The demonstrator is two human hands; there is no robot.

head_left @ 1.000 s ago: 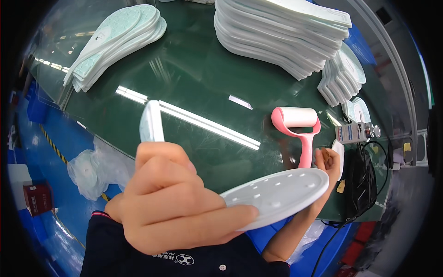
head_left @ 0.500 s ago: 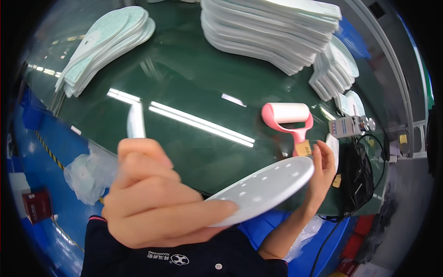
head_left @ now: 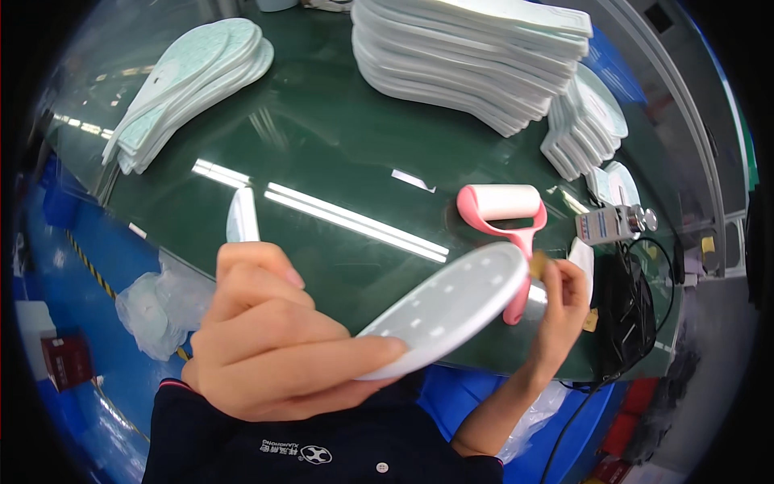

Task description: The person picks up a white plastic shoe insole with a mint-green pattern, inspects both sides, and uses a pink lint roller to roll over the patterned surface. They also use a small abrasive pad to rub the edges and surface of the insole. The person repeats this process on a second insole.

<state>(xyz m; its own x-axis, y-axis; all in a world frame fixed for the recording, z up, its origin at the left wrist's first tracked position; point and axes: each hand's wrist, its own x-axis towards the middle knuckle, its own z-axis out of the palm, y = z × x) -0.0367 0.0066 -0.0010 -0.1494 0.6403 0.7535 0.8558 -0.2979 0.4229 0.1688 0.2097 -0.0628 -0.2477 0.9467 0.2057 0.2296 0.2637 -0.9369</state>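
Note:
My left hand (head_left: pixel 274 347) grips a glossy white paddle-shaped plate (head_left: pixel 451 302) by its middle. The plate's broad rounded end tilts up to the right, speckled with pale spots, and its narrow end shows above my knuckles. At that rounded edge is my right hand (head_left: pixel 564 302), its fingers pinched on a small tan piece (head_left: pixel 538 264), blurred now. Whether the tan piece touches the plate I cannot tell. Just behind, a pink-handled roller (head_left: pixel 506 202) with a white cylinder lies on the green table (head_left: pixel 339 161), its handle partly hidden by the plate.
Similar plates stand in a tall stack (head_left: pixel 468 64) at the back, with smaller stacks at far left (head_left: pixel 189 89) and right (head_left: pixel 584 129). A bottle with a metal top (head_left: pixel 605 224), a black pouch (head_left: pixel 629 315) and cables line the right side. Clear plastic bags (head_left: pixel 157 306) hang at lower left.
The plate's rounded end has risen and shifted slightly left, with my left hand turning a little. My right hand's tan piece has come up close to the plate's edge.

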